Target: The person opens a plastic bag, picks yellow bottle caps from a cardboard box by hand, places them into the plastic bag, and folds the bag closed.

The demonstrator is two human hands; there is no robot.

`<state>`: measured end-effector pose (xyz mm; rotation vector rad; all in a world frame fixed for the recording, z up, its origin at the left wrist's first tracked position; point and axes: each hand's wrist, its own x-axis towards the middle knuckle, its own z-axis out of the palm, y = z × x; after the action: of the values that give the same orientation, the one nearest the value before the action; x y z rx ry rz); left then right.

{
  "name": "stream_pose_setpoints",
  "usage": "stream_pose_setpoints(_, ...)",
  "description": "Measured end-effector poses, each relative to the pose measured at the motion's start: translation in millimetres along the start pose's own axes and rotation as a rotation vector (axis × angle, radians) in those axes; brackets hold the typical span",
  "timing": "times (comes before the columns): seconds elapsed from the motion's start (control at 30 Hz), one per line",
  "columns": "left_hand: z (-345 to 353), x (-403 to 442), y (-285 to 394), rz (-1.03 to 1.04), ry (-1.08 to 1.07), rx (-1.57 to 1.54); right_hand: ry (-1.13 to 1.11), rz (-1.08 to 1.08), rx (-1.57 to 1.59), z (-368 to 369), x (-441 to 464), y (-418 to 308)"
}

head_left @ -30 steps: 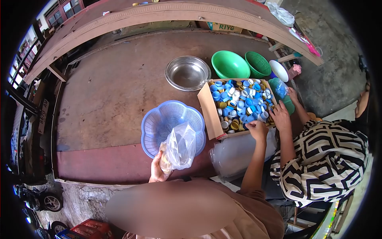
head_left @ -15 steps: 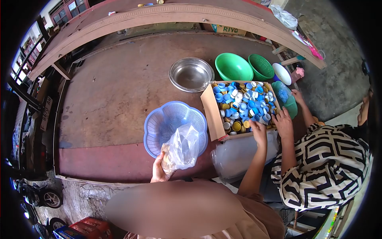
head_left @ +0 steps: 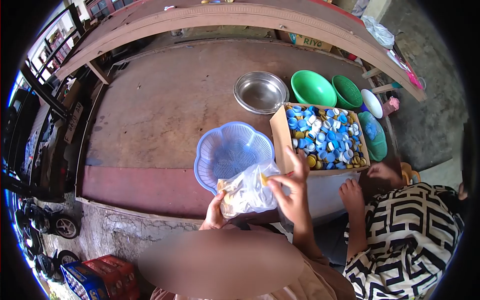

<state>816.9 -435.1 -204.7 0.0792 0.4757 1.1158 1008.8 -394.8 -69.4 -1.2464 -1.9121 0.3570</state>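
I have my left hand (head_left: 215, 212) gripping a clear plastic bag (head_left: 255, 192) of yellowish pieces over the near rim of the blue plastic basket (head_left: 233, 150). My right hand (head_left: 266, 180) pinches a yellow bottle cap (head_left: 264, 179) at the bag's mouth. Right of the basket lies an open cardboard box (head_left: 283, 135) of mixed caps.

From here I see a glossy, smooth metal basin (head_left: 261, 93) at the far side, beside a shiny green plastic bowl (head_left: 313, 89). Nearer, the blue basket (head_left: 234, 152) is perforated plastic, and the clear bag (head_left: 250, 192) is thin, crinkled, shiny plastic. On the right I see a matt cardboard box (head_left: 283, 131) holding smooth plastic caps (head_left: 327, 135). The tabletop (head_left: 150, 120) looks matt and stained.
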Motion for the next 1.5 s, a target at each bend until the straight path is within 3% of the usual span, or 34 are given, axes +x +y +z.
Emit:
stream_pose_setpoints(0.07, 2, -3, -3, 0.03, -0.026, 0.034, -0.16, 0.101, 0.241, 10, -12, 9)
stream_pose_setpoints(0.13, 11, -7, -5, 0.192, -0.017, 0.131, -0.34, 0.212, 0.397, 9, -17, 17)
stream_pose_setpoints(0.27, 8, -10, 1, 0.332, -0.04, 0.258, -0.452, 0.235, 0.465, -1, -29, 41)
stream_pose_setpoints(0.37, 5, -7, 4, 0.336, -0.068, 0.338, -0.394, 0.15, 0.551, -15, -14, 27)
stream_pose_setpoints(0.47, 24, 4, 5, 0.561, -0.056, 0.47, -0.264, 0.231, 0.631, -28, -9, 16)
stream_pose_setpoints(0.53, 28, 7, 21, 0.728, 0.103, 0.694, -0.187, 0.2, 0.567, -30, 4, 9)
stream_pose_setpoints(0.6, 48, 0, 43, 0.911, 0.055, 0.627, -0.294, 0.127, 0.355, -18, 4, 23)
stream_pose_setpoints(0.7, 102, -35, 66, 1.029, -0.233, 0.525, 0.035, 0.125, 0.646, -27, -5, 3)
stream_pose_setpoints(0.73, 123, -49, 67, 1.058, -0.296, 0.513, 0.154, 0.116, 0.57, -30, -7, 3)
stream_pose_setpoints(0.8, 155, -82, 61, 1.084, -0.413, 0.541, 0.261, -0.148, 0.195, -15, -3, 21)
stream_pose_setpoints(0.83, 166, -99, 52, 1.056, -0.475, 0.473, 0.082, 0.007, 0.168, -8, 1, 18)
stream_pose_setpoints(0.87, 169, -101, 51, 1.096, -0.747, 0.473, -0.007, 0.043, 0.208, -3, 1, 29)
stream_pose_setpoints(0.97, 204, -114, 46, 1.046, -1.116, 0.444, 0.165, 0.128, 0.32, -20, 6, 23)
stream_pose_setpoints(1.2, 232, -120, 51, 1.093, -1.422, 0.676, -0.148, -0.005, 0.33, -11, 11, 20)
stream_pose_setpoints(1.23, 231, -120, 51, 1.141, -1.423, 0.741, -0.163, 0.001, 0.329, -8, 9, 20)
stream_pose_setpoints(1.27, 221, -122, 49, 1.325, -1.369, 0.893, -0.173, 0.004, 0.328, -6, 10, 21)
stream_pose_setpoints(1.3, 215, -123, 49, 1.814, -1.14, 1.157, -0.178, 0.002, 0.328, -4, 12, 22)
stream_pose_setpoints(1.47, 228, -102, 74, 1.077, -1.51, 0.814, -0.213, -0.034, 0.302, -3, 23, 22)
stream_pose_setpoints(1.5, 215, -95, 71, 1.091, -1.275, 0.812, -0.237, -0.051, 0.297, -4, 23, 20)
